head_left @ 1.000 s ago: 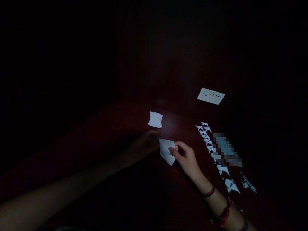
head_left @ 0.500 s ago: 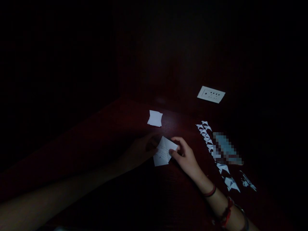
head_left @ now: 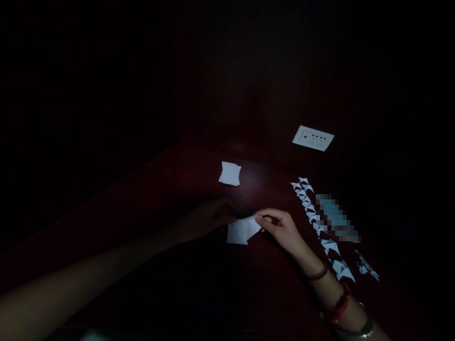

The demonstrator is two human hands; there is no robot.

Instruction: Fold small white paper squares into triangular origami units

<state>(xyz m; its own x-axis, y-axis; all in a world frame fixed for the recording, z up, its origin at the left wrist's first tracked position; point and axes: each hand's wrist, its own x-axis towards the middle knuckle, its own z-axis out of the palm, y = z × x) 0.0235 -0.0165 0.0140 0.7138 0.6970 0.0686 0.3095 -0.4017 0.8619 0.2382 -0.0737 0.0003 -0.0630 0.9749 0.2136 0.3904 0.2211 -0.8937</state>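
A small white sheet of paper (head_left: 242,230) lies almost flat on the dark red table (head_left: 170,189) in dim light. My right hand (head_left: 280,227) pinches its right edge with closed fingers. From the left, my left hand (head_left: 206,219) touches the paper's upper left edge; its fingers are too dark to read clearly. Beyond both hands rests a second small stack of white paper (head_left: 230,173).
A row of several folded white paper triangles (head_left: 316,222) runs diagonally down the right side, next to a blurred bluish object (head_left: 336,220). More folded bits (head_left: 366,267) lie farther right. A white socket plate (head_left: 313,138) sits on the dark wall behind.
The paper went from a raised, partly folded shape to lying nearly flat and lower. My right hand slid right to its edge; my left hand stayed at its left edge.
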